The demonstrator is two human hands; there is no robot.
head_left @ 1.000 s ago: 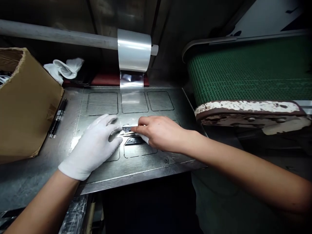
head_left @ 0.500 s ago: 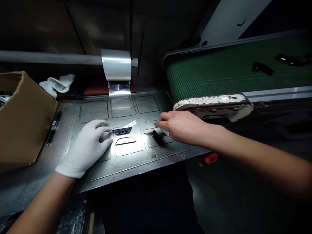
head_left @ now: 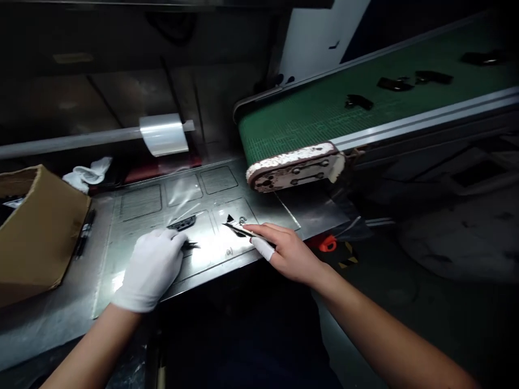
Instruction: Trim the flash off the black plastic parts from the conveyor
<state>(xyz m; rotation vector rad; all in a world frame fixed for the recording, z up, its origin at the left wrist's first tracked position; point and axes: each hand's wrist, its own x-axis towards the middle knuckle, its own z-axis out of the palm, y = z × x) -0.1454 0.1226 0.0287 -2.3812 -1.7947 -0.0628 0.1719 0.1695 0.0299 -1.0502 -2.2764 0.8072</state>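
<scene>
My left hand (head_left: 152, 267), in a white glove, is at the left of the metal plate (head_left: 141, 202). Its fingers and thumb come together on a small dark strip (head_left: 190, 245), partly hidden by the fingertips. Just beyond them lies a black trapezoid part (head_left: 182, 222). My right hand (head_left: 290, 251), bare except for a white cover on the thumb, grips a slim pale pointed tool (head_left: 239, 229) whose tip points left. Beneath the tool, a second black part with a small hook (head_left: 230, 218) is partly covered.
A green conveyor belt (head_left: 292, 119) at the right carries several black parts (head_left: 395, 84). On a rod at the back hangs a roll of clear film (head_left: 164, 135). A cardboard box (head_left: 44, 237), pens (head_left: 84, 232) and a white cloth (head_left: 87, 173) are on the left.
The view has turned to the right. My right hand has pulled back, bringing the tool over the second black part. My left fingers have closed together by the dark strip.
</scene>
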